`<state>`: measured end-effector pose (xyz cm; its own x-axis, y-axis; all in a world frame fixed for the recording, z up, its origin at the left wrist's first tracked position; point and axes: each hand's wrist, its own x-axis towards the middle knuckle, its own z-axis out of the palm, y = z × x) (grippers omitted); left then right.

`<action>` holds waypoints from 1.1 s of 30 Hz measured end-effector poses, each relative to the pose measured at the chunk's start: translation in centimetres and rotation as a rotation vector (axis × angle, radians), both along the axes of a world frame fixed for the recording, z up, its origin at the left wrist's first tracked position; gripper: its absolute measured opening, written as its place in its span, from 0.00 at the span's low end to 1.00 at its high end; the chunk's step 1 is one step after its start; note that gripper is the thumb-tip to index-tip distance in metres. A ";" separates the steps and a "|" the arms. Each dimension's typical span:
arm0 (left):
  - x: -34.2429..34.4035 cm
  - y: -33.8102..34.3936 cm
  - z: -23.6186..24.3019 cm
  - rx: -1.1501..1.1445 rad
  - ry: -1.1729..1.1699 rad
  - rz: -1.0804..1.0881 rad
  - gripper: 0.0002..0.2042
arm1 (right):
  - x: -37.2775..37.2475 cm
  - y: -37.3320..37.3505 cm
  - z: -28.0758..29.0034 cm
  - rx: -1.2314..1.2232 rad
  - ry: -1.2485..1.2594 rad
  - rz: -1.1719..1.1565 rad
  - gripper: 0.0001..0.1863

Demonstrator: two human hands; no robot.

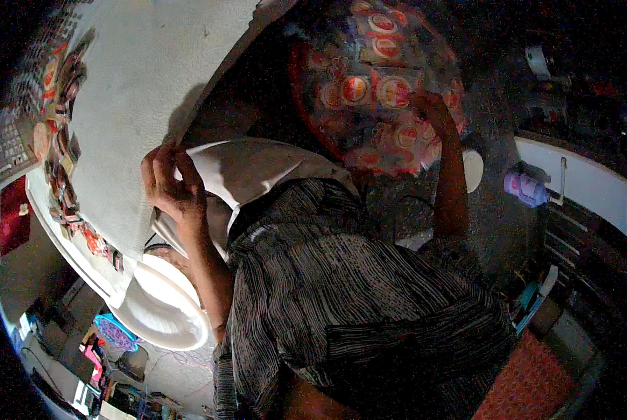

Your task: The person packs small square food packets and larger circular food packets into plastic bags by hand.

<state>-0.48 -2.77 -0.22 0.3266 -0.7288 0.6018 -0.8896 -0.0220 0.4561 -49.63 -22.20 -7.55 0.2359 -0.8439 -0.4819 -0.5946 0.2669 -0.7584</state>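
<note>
My left hand [170,183] has curled fingers at the edge of the pale textured tabletop [135,77], beside white cloth [264,161] over my lap; what it grips, if anything, is unclear. My right hand [432,108] reaches onto a large red-rimmed container [305,112] heaped with clear packets [355,89] bearing red-and-yellow round labels. Its fingers touch the packets at the right of the heap; the dim light hides whether they hold one.
Assorted small items [65,161] line the table's left side. Below are a white basin [180,329] and a blue-rimmed basket [114,332]. At right are a pale board [586,189], a blue water jug [527,187] and a white round object [472,171]. A red patterned surface [527,381] lies lower right.
</note>
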 end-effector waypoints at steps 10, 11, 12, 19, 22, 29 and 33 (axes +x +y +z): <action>-0.9 -0.4 0.5 -0.005 0.047 -0.038 0.08 | 2.1 -2.4 -2.9 0.074 0.265 0.250 0.16; -1.1 -0.5 0.6 0.005 0.035 -0.028 0.08 | 2.6 -2.2 -3.2 0.060 0.289 0.263 0.16; -1.2 -0.4 0.6 0.017 0.018 -0.010 0.08 | 3.6 -2.3 -3.7 0.042 0.311 0.291 0.17; -1.8 -0.6 0.5 0.035 -0.011 -0.021 0.09 | 8.0 -0.7 -6.3 -0.125 0.483 0.326 0.18; -2.0 -0.3 0.5 0.003 0.100 0.003 0.08 | 9.2 0.0 -6.6 -0.224 0.534 0.279 0.18; -0.9 2.1 -0.4 -0.023 0.054 0.011 0.14 | 12.2 2.9 -5.3 -0.550 0.418 0.020 0.19; 0.0 4.3 -0.9 -0.055 0.046 0.034 0.10 | 14.4 3.9 -4.0 -0.599 0.307 -0.014 0.20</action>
<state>-0.44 1.50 -1.12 0.3787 -0.6832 0.6243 -0.8670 -0.0258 0.4977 -35.25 -18.31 -11.50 0.1494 -0.9884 0.0268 -0.8067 -0.1375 -0.5748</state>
